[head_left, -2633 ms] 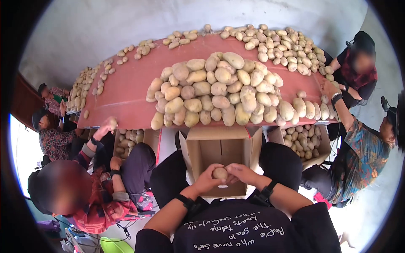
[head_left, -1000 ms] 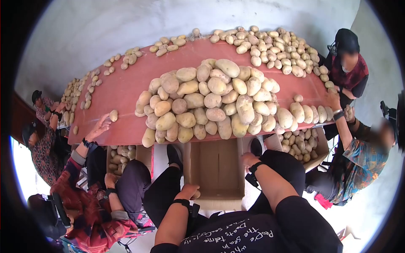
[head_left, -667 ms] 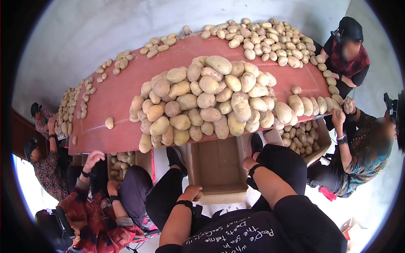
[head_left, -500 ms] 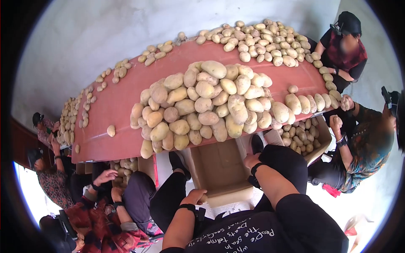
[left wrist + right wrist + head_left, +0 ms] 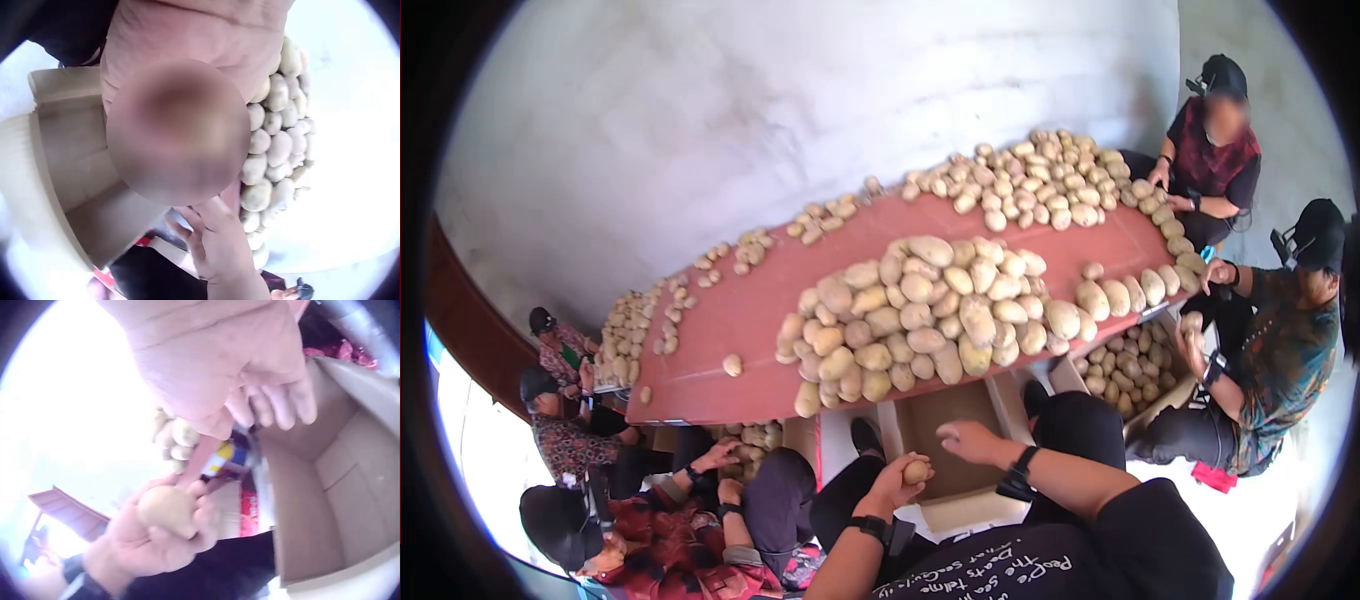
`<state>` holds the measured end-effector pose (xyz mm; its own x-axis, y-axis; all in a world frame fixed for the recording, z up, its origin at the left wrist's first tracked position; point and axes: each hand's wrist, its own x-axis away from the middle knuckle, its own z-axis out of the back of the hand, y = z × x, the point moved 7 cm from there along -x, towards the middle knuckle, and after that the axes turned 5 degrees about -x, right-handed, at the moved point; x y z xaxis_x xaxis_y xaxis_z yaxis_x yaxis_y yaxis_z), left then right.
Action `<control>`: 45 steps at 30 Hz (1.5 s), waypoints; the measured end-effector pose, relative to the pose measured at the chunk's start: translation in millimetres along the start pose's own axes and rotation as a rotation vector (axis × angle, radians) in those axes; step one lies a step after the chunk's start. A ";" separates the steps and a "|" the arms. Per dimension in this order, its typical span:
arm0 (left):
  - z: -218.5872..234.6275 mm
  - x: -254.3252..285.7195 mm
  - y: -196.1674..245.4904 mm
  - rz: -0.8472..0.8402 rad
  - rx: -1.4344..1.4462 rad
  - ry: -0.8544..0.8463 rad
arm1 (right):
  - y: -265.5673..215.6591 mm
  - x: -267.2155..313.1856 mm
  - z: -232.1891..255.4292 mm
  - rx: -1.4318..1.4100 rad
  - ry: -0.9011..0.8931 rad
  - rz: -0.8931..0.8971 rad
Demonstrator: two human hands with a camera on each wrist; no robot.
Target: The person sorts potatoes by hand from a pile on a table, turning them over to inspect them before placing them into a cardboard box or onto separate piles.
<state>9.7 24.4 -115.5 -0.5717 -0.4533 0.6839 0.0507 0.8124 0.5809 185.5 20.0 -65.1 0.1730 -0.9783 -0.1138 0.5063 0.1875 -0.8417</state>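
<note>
My left hand (image 5: pixel 892 484) holds a single round potato (image 5: pixel 917 472) at the near left corner of a cardboard box (image 5: pixel 970 513). In the right wrist view the fingers of that left hand (image 5: pixel 140 547) curl round the pale potato (image 5: pixel 167 511). My right hand (image 5: pixel 972 441) hovers over the box, apart from the potato, with nothing in it. Its fingers hang loosely bent in the right wrist view, beside the bare inside of the box (image 5: pixel 312 519). A blurred disc covers the left palm in the left wrist view.
A large potato heap (image 5: pixel 920 310) lies along the near edge of the red table (image 5: pixel 700 375). More potatoes (image 5: pixel 1040 180) lie along the back edge. Boxes of potatoes (image 5: pixel 1125 370) stand to either side. Several people sit around, one person (image 5: pixel 655 540) close on my left.
Both hands were together at a potato, then parted to either side of the box. Now the left has risen with a potato and the right has come in over the box. The head view has tilted up.
</note>
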 end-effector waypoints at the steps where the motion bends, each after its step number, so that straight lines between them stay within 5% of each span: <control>1: -20.7 26.0 25.4 -0.097 0.108 -0.103 | -55.4 -5.0 18.1 -0.168 -0.063 0.065; 3: -28.5 47.6 41.4 -0.222 0.241 -0.263 | -151.5 11.5 67.8 -0.517 -0.203 0.109; 7: -51.4 112.2 54.7 -0.317 0.542 -0.455 | -267.3 57.1 156.7 -0.849 -0.230 0.586; 9: -55.3 133.4 53.1 -0.314 0.635 -0.507 | -337.1 95.2 206.5 -1.022 -0.309 1.002; 12: -53.2 164.0 43.4 -0.370 0.666 -0.509 | -419.4 163.8 247.8 -0.854 -0.756 1.448; 16: -56.7 192.6 31.8 -0.440 0.643 -0.491 | -467.7 197.3 254.7 -1.036 -0.571 1.503; 26: -55.9 211.1 36.1 -0.546 0.614 -0.425 | -472.7 205.1 240.9 -1.089 -0.574 1.505; 35: -69.6 206.8 54.8 -0.480 0.726 -0.405 | -463.1 202.3 235.2 -1.161 -0.534 1.422; 45: -97.4 228.8 101.6 -0.790 0.535 -0.407 | -447.8 199.3 241.1 -1.181 -0.500 1.397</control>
<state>-36.1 -32.5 143.0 -0.5225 -0.8501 -0.0654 -0.7722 0.4392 0.4591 197.0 -237.6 416.4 0.1958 -0.0477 -0.9795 -0.9139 0.3534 -0.1999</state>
